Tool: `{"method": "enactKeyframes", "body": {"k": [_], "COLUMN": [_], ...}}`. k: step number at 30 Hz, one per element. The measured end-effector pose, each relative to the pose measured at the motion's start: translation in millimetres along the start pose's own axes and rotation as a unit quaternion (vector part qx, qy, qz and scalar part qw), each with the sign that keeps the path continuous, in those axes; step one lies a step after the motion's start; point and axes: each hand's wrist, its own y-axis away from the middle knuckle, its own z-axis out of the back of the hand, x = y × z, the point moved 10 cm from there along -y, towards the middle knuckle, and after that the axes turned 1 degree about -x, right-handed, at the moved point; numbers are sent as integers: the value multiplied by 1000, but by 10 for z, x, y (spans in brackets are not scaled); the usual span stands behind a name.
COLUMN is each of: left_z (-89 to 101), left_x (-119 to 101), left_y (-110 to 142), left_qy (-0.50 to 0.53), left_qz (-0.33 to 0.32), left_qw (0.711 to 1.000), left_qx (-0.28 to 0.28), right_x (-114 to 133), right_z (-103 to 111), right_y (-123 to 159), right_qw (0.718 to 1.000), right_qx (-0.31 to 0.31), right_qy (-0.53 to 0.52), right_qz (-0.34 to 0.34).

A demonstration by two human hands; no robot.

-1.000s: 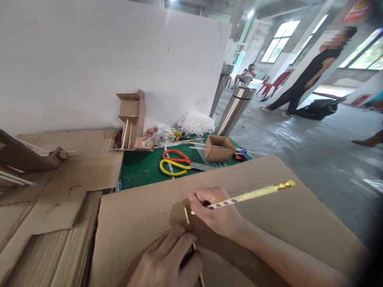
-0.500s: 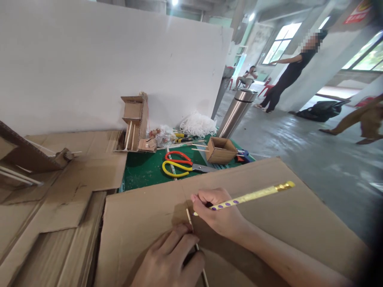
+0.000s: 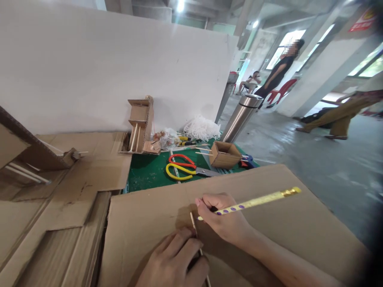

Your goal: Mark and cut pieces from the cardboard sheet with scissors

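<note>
A thin wooden stick (image 3: 193, 221) lies on a large cardboard sheet (image 3: 140, 227), pointing away from me. My left hand (image 3: 176, 259) is bent over the stick and presses it against the sheet; the stick's far tip sticks out past the fingers. In a writing grip, my right hand (image 3: 226, 219) is closed on a yellow pencil with purple dots (image 3: 260, 201). The pencil's point is down close to the right side of the stick; whether it touches the board I cannot tell. Beyond the sheet's far edge lie scissors (image 3: 182, 167) with one red and one yellow handle.
A small cardboard box (image 3: 226, 155), a steel flask (image 3: 242, 115), white string (image 3: 202, 127) and a cardboard construction (image 3: 140, 123) stand on the green mat (image 3: 146, 171). Cut cardboard pieces (image 3: 60, 207) are at left. A white panel (image 3: 119, 71) rises behind. People are in the background.
The whole view has shifted slightly, while both hands keep about the same place on the sheet. In the background, a standing person has lowered an arm and another has stepped leftward.
</note>
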Motion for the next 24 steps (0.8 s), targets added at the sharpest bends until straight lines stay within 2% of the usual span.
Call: {"method": "enactKeyframes", "body": {"k": [6, 8, 11, 13, 17, 24], "left_z": [32, 71, 20, 26, 81, 1], "left_x": [19, 60, 164, 199, 193, 184], "left_y": [-7, 23, 82, 113, 147, 186], "left_qy": [-7, -8, 25, 35, 29, 28], "left_qz": [17, 47, 101, 114, 109, 102], "left_qw": [999, 997, 992, 989, 986, 990], "left_qx": [-28, -63, -66, -83, -120, -90], "right_x": [37, 52, 29, 12, 0, -25], "right_z": [-22, -31, -58, -85, -96, -98], "right_y": [9, 16, 23, 27, 37, 58], "right_qw": [1000, 999, 998, 998, 998, 998], "right_qx": [11, 13, 19, 27, 26, 25], "right_qy": [27, 49, 65, 57, 54, 62], "right_qz": [7, 13, 9, 9, 13, 10]}}
